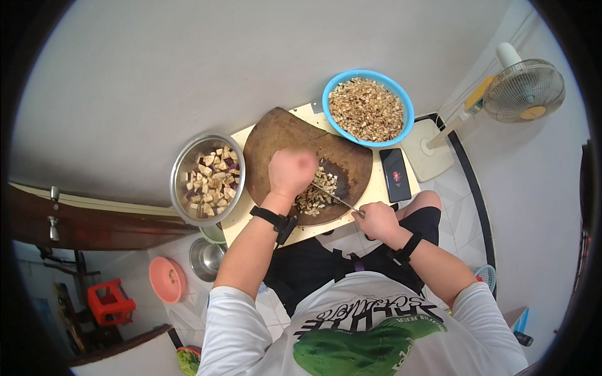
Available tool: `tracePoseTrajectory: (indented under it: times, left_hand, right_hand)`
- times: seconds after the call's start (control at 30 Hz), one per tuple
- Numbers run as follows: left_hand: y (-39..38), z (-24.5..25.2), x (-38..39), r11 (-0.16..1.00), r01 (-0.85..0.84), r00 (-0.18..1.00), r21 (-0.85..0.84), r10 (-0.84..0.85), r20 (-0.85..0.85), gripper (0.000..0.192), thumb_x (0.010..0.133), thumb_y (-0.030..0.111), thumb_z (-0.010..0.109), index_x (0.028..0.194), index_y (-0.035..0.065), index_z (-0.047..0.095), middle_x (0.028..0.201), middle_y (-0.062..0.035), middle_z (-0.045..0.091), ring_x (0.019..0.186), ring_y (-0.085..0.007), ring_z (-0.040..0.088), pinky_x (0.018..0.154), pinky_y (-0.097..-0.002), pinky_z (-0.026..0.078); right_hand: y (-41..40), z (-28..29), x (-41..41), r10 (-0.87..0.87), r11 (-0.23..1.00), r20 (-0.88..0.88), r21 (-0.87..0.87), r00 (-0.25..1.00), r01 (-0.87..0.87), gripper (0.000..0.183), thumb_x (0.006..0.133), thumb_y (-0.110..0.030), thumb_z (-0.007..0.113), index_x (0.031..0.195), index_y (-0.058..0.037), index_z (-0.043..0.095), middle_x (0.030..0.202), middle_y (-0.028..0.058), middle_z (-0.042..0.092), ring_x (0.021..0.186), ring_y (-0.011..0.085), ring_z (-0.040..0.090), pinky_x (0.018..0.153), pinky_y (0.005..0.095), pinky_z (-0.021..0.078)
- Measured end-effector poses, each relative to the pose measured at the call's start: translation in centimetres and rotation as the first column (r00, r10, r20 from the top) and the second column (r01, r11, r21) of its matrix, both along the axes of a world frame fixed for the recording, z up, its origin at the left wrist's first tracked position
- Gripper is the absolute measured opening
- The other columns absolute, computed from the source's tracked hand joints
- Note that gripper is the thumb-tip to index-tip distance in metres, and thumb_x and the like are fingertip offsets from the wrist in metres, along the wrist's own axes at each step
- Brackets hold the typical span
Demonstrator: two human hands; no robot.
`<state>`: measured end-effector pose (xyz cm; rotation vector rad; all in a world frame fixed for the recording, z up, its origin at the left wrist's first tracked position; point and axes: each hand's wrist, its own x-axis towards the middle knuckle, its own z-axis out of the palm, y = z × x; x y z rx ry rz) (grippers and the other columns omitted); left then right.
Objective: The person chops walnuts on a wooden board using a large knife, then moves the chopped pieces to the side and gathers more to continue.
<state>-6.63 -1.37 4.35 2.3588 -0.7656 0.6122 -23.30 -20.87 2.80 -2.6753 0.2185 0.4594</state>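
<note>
My right hand [378, 221] grips the handle of a knife [335, 193], whose blade points away to the left. My left hand [292, 171] is curled over the far end of the blade. Its fingers are blurred and partly hidden, so whether they grip the blade is unclear. Under the knife lies a pile of chopped eggplant [316, 199] on a worn wooden chopping block [277, 124]. To the left, a steel bowl [175, 181] holds purple-skinned eggplant chunks [214, 181]. At the back right, a blue basin [408, 105] is full of finely chopped pieces [367, 110].
A phone [395, 175] lies on the pale table [369, 197] by its right edge. Beyond stands an electric fan [523, 91]. On the floor at left are a steel basin [207, 258], a pink basin [168, 279] and a red plastic stool [111, 302].
</note>
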Motion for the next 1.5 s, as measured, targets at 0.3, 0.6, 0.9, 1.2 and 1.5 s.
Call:
tracePoseTrajectory:
  times: [0.3, 0.6, 0.9, 1.2, 1.5]
  left_hand:
    - [2.8, -4.9, 1.2, 0.990, -0.137, 0.980, -0.040, 0.129, -0.152, 0.027, 0.089, 0.022, 0.057, 0.068, 0.0073, 0.064, 0.064, -0.0179, 0.062, 0.064, -0.0376, 0.060, 0.062, -0.0492, 0.050]
    - [2.8, -2.8, 2.9, 0.976, -0.111, 0.982, -0.187, 0.079, -0.169, 0.034, 0.092, 0.024, 0.058, 0.063, 0.0064, 0.062, 0.060, -0.0173, 0.058, 0.063, -0.0372, 0.058, 0.061, -0.0499, 0.047]
    - [1.3, 0.6, 0.0, 0.999, 0.011, 1.000, -0.031, -0.010, 0.016, 0.030, 0.084, 0.020, 0.067, 0.057, 0.0086, 0.062, 0.055, -0.0124, 0.056, 0.058, -0.0321, 0.056, 0.058, -0.0449, 0.047]
    - [1.8, -1.0, -0.5, 1.000, 0.003, 1.000, 0.006, -0.003, 0.009, 0.028, 0.083, 0.019, 0.066, 0.057, 0.0077, 0.062, 0.059, -0.0134, 0.060, 0.060, -0.0331, 0.058, 0.060, -0.0455, 0.048]
    - [5.1, -5.4, 0.6, 0.978, -0.139, 0.967, -0.156, 0.100, -0.235, 0.028, 0.090, 0.023, 0.056, 0.067, 0.0090, 0.065, 0.066, -0.0149, 0.063, 0.066, -0.0358, 0.061, 0.063, -0.0474, 0.049]
  right_hand:
    - [0.7, 5.0, 3.6, 0.106, 0.984, -0.104, -0.130, 0.989, -0.119, 0.032, 0.085, -0.029, 0.067, 0.088, 0.0015, 0.075, 0.085, 0.0229, 0.072, 0.082, 0.0392, 0.072, 0.076, 0.0467, 0.0581]
    - [1.3, 7.6, 3.9, 0.127, 0.988, -0.033, -0.079, 0.991, -0.129, 0.035, 0.086, -0.035, 0.070, 0.086, 0.0002, 0.074, 0.084, 0.0229, 0.071, 0.082, 0.0399, 0.070, 0.076, 0.0477, 0.0572]
    - [1.2, 2.9, -0.8, 0.017, 1.000, 0.028, 0.015, 0.999, -0.017, 0.038, 0.092, -0.039, 0.064, 0.091, -0.0025, 0.076, 0.079, 0.0227, 0.071, 0.078, 0.0388, 0.071, 0.073, 0.0473, 0.0576]
    - [2.0, 0.6, -0.8, -0.001, 1.000, -0.002, 0.014, 1.000, 0.001, 0.037, 0.091, -0.037, 0.064, 0.089, -0.0022, 0.076, 0.080, 0.0218, 0.072, 0.081, 0.0385, 0.071, 0.076, 0.0466, 0.0574]
    - [2.6, 7.0, 3.5, 0.192, 0.974, -0.096, -0.103, 0.977, -0.201, 0.032, 0.085, -0.031, 0.068, 0.088, 0.0001, 0.075, 0.085, 0.0214, 0.073, 0.086, 0.0376, 0.072, 0.077, 0.0459, 0.0575]
